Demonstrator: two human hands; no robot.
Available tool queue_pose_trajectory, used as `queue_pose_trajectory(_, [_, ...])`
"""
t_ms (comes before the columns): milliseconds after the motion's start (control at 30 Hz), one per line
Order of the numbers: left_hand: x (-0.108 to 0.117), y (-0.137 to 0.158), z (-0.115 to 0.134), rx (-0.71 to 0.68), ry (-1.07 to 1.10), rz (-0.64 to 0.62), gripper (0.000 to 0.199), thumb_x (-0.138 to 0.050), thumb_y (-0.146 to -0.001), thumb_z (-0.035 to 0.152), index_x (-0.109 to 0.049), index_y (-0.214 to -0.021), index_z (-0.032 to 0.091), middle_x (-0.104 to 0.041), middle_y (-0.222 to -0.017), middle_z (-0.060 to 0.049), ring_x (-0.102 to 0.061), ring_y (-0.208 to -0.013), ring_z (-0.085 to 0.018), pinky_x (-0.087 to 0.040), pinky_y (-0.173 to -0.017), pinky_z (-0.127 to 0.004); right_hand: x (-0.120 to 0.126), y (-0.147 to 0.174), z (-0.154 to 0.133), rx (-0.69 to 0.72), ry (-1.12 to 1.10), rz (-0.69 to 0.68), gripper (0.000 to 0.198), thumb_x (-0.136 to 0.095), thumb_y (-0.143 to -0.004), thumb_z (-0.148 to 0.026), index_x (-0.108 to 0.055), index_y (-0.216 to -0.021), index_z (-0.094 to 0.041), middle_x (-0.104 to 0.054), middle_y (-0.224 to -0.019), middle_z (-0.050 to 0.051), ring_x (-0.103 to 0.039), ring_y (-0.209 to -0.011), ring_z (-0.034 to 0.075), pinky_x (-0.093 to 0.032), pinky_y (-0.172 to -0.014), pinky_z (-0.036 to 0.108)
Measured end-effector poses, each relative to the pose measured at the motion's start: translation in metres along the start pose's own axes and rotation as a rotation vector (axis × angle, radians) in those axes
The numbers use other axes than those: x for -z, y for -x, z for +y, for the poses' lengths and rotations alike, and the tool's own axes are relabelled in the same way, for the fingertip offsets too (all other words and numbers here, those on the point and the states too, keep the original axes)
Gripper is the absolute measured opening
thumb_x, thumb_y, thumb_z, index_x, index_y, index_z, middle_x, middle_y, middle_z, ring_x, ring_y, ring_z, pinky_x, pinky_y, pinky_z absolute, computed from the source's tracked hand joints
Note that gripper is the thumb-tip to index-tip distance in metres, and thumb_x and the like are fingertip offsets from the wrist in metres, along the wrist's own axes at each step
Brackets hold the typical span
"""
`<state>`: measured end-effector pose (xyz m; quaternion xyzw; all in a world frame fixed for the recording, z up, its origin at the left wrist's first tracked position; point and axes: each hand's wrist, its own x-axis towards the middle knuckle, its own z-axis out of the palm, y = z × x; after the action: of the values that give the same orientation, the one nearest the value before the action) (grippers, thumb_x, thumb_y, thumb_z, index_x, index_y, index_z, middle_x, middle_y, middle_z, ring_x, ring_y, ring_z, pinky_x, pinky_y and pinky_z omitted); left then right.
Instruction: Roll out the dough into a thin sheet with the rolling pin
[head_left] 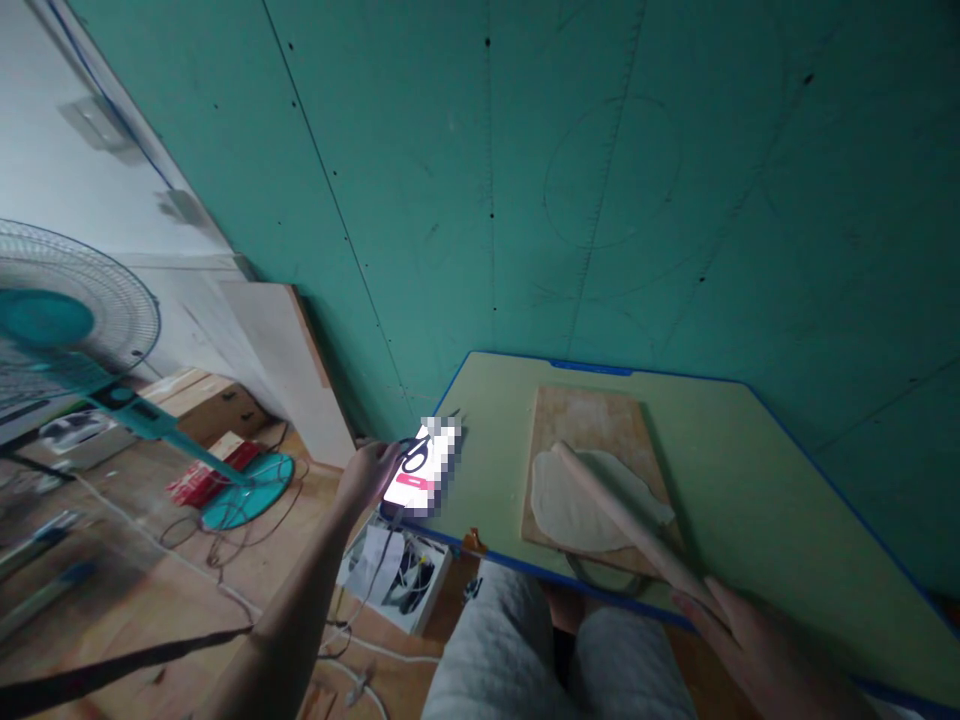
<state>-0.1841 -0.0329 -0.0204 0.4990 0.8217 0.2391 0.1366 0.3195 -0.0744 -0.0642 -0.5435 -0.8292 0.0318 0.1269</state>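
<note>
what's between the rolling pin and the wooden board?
A flattened sheet of dough lies on the wooden board, under the rolling pin; head view shows it.

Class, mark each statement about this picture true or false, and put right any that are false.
1. The right hand grips one end of the rolling pin. True.
2. The dough lies straight on the table top. False: it lies on a wooden board.
3. The left hand is at the handles of the scissors. True.
4. The rolling pin stands upright on the floor. False: it slants across the dough in this view.
5. The fan is to the left of the table. True.
6. The wall behind the table is bright red. False: it is green.
</note>
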Motion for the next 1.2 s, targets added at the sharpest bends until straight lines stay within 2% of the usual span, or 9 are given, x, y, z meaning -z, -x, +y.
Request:
queue_pose_trajectory(167, [0.006,0.000,-0.004,0.003,0.016,0.007,0.038,-0.043,-0.087,0.044,-0.065,-0.073,0.016,-0.060,-0.061,-0.002,-0.057,-0.065,-0.018,-0.032,-0.054,-0.024,0.011,-0.003,-0.007,-0.042,0.010,-0.032,0.046,-0.030,-0.094,-0.034,-0.074,-0.084,-0.025,-0.065,-0.056,0.008,-0.058,-0.043,0.019,-0.033,-0.044,0.029])
queue_pose_trajectory(267, [0.003,0.003,-0.001,0.000,0.021,0.001,0.039,-0.042,-0.087,0.044,-0.066,-0.076,0.016,-0.062,-0.064,-0.003,-0.058,-0.065,-0.018,-0.032,-0.054,-0.024,0.015,-0.005,-0.010,-0.019,-0.023,-0.032,0.050,-0.025,-0.093,-0.031,-0.074,-0.085,-0.027,-0.070,-0.065,0.010,-0.061,-0.048,0.020,-0.035,-0.045,0.030])
queue_pose_trajectory(467, [-0.001,0.005,0.008,-0.007,0.005,-0.014,0.034,-0.041,-0.088,0.039,-0.065,-0.076,0.018,-0.064,-0.067,-0.003,-0.057,-0.064,-0.017,-0.032,-0.054,-0.024,0.003,-0.003,-0.008,-0.156,-0.047,-0.045,0.041,-0.039,-0.093,-0.047,-0.069,-0.078,-0.024,-0.067,-0.058,0.007,-0.062,-0.048,0.023,-0.037,-0.048,0.031])
queue_pose_trajectory(600, [0.000,0.003,0.008,0.006,-0.021,-0.010,0.034,-0.042,-0.088,0.042,-0.063,-0.076,0.019,-0.064,-0.067,-0.003,-0.058,-0.065,-0.018,-0.033,-0.055,-0.025,0.007,-0.007,-0.011,-0.208,-0.063,-0.079,0.040,-0.043,-0.090,-0.051,-0.064,-0.068,-0.024,-0.063,-0.049,0.006,-0.061,-0.044,0.023,-0.037,-0.048,0.031])
queue_pose_trajectory(800, [0.009,0.007,0.018,0.004,-0.016,0.176,0.038,-0.034,-0.091,0.046,-0.058,-0.079,0.020,-0.067,-0.079,-0.008,-0.062,-0.076,-0.023,-0.040,-0.062,-0.028,0.011,-0.007,-0.019,-0.196,-0.097,-0.076,0.037,-0.042,-0.092,-0.048,-0.063,-0.072,-0.025,-0.070,-0.060,0.007,-0.069,-0.059,0.026,-0.037,-0.050,0.030])
queue_pose_trajectory(900, [0.009,0.017,0.046,-0.137,0.125,0.171,0.037,-0.031,-0.092,0.042,-0.061,-0.090,0.019,-0.069,-0.083,-0.007,-0.064,-0.080,-0.023,-0.045,-0.068,-0.030,0.019,-0.009,-0.028,-0.250,-0.065,-0.110,0.038,-0.041,-0.093,-0.048,-0.060,-0.071,-0.025,-0.069,-0.059,0.006,-0.069,-0.059,0.026,-0.036,-0.051,0.030])
queue_pose_trajectory(1033, [-0.006,0.039,0.106,-0.547,0.231,0.051,0.041,-0.030,-0.091,0.032,-0.056,-0.119,0.017,-0.067,-0.103,-0.008,-0.062,-0.097,-0.023,-0.049,-0.085,-0.036,0.041,-0.015,-0.045,-0.240,-0.087,-0.204,0.036,-0.040,-0.096,-0.046,-0.060,-0.075,-0.024,-0.072,-0.067,0.006,-0.070,-0.064,0.023,-0.033,-0.053,0.029])
queue_pose_trajectory(1133, [-0.032,0.052,0.152,-0.824,0.121,-0.065,0.037,-0.035,-0.091,0.026,-0.058,-0.119,0.017,-0.063,-0.113,-0.010,-0.058,-0.107,-0.025,-0.047,-0.093,-0.040,0.054,-0.020,-0.052,-0.248,-0.056,-0.228,0.033,-0.041,-0.097,-0.043,-0.061,-0.079,-0.023,-0.072,-0.070,0.007,-0.069,-0.065,0.022,-0.029,-0.053,0.029])
queue_pose_trajectory(1200, [-0.053,0.056,0.175,-0.932,0.041,-0.104,0.031,-0.039,-0.092,0.025,-0.060,-0.113,0.018,-0.063,-0.112,-0.011,-0.057,-0.106,-0.026,-0.048,-0.093,-0.042,0.060,-0.023,-0.052,-0.267,-0.060,-0.251,0.032,-0.043,-0.097,-0.042,-0.060,-0.080,-0.022,-0.072,-0.071,0.006,-0.069,-0.067,0.021,-0.027,-0.054,0.028])
